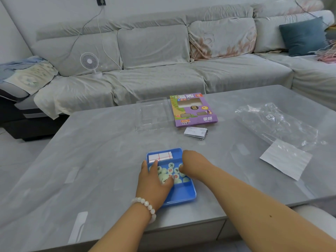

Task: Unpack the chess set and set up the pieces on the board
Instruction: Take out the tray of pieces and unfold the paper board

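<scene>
A blue tray (183, 194) lies on the grey table near its front edge. Its main compartment holds several round pale-green chess pieces (171, 165) with red and dark characters. A folded white paper board (161, 155) with red lines sits in the tray's far slot. My left hand (154, 180) lies flat over the left pieces, fingers extended, one fingertip reaching the folded board. My right hand (194, 162) is curled over the tray's right wall, thumb inside by the pieces; its fingertips are hidden.
The purple chess box (194, 110) lies further back, a clear plastic lid (151, 115) to its left and a small white packet (195, 132) in front. A crumpled plastic bag (276, 122) and white sheet (285, 159) lie right. A sofa with a small fan (90, 63) stands behind.
</scene>
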A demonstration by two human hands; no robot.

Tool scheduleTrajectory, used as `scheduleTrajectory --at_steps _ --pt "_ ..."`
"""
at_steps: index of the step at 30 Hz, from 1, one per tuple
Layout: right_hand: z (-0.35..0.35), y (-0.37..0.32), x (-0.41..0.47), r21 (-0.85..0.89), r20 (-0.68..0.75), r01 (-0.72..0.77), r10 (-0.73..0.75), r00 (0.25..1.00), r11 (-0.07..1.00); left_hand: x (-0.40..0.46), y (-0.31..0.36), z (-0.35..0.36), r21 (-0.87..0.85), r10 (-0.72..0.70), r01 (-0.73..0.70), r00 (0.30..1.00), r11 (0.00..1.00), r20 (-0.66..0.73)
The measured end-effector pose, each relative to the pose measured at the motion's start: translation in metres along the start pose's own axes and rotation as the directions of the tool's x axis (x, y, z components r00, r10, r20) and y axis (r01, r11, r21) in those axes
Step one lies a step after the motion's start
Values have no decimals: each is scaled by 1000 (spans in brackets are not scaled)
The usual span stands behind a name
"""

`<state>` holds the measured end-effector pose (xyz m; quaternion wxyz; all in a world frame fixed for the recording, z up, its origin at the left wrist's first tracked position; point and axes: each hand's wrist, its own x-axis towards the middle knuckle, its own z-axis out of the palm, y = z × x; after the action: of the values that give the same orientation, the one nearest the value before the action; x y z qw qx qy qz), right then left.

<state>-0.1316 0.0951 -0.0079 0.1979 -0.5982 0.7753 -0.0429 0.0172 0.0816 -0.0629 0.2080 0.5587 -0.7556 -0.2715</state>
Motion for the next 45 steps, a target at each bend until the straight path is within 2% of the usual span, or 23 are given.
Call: scheduleTrajectory --at_steps 4,12,14,16,17,18,19,21,22,24,26,28,31,37,42,45 --pt "-1 -5 3 -122 27 44 -41 999 991 3 0 2 23 -25 24 1000 999 10" --pt "-7 -6 16 -203 95 56 -38 995 978 13 4 2 30 -43 42 998 999 40" --pt "-12 8 20 -63 105 26 -19 994 998 16 4 0 30 -39 37 998 999 46" --pt "-13 26 21 308 120 -59 23 992 950 17 3 -1 29 -34 33 998 999 56" --pt "-11 35 21 459 98 -71 29 995 886 19 3 -1 35 -30 28 998 999 62" --pt "-8 42 20 523 31 -42 30 999 852 21 2 -1 43 -22 19 997 999 68" --pt "-5 46 20 487 -89 33 12 996 873 23 2 -1 54 -12 8 997 999 73" --pt "6 50 18 323 -329 212 -101 939 922 28 2 -1 76 11 -17 996 997 84" --pt "11 49 16 246 -399 301 -186 898 921 31 2 -2 83 23 -31 995 996 94" --pt "21 48 17 106 -415 418 -342 843 902 35 2 -4 92 54 -65 991 994 118" --pt "27 48 19 13 -389 477 -435 812 879 40 1 -8 112 73 -91 986 990 152" --pt "23 49 18 11 -340 489 -457 822 872 44 0 -11 133 91 -116 980 984 178" --pt "10 51 20 -52 -201 526 -525 827 849 47 0 -14 152 104 -135 975 979 195" --pt "-13 47 33 -289 79 646 -655 752 706 45 0 -15 169 101 -135 975 976 197" --pt "-26 32 43 -467 307 694 -635 708 548 43 2 -16 188 88 -127 975 974 204" --pt "-27 32 42 -481 340 690 -611 715 540 42 3 -16 200 80 -123 975 972 209"
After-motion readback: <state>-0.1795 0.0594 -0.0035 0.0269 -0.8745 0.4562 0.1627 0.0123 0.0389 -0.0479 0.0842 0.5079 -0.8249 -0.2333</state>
